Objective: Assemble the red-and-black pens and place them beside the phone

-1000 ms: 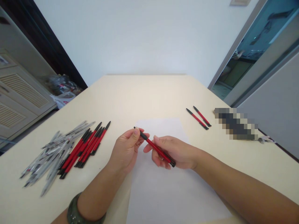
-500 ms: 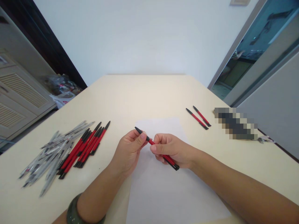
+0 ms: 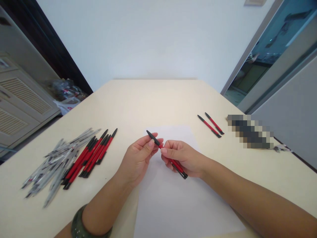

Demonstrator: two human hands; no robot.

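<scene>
"What have you got hold of?"

"A red-and-black pen (image 3: 177,166). My left hand (image 3: 137,155) pinches its black tip section (image 3: 155,140) between thumb and fingers, and my right hand (image 3: 182,155) grips the red barrel, thumb laid along the top. So both are grasping it; neither is free."

"Where is it, exactly?"

"Slantwise over the far end of the white sheet (image 3: 173,205), tip toward the far left corner of the desk (image 3: 153,102), clip end toward the near right. The sheet runs down toward the near edge."

"Which step would you call this?"

"Working at the join where black meets red, I'd judge: I have one hand on each side of it. Whether the two parts are fully seated I can't tell."

"And what does the next move call for?"

"A steady barrel and both parts kept in one straight line, I'd say, so nothing gets forced askew."

"What else lies about?"

"Toward the left edge, several similar pens (image 3: 97,154) lie bunched against a heap of clear slender pieces (image 3: 55,165). Nearer the right edge lie two matching pens (image 3: 209,126), side by side, and beyond them something pixelated (image 3: 250,132) that I can't make out."
</scene>
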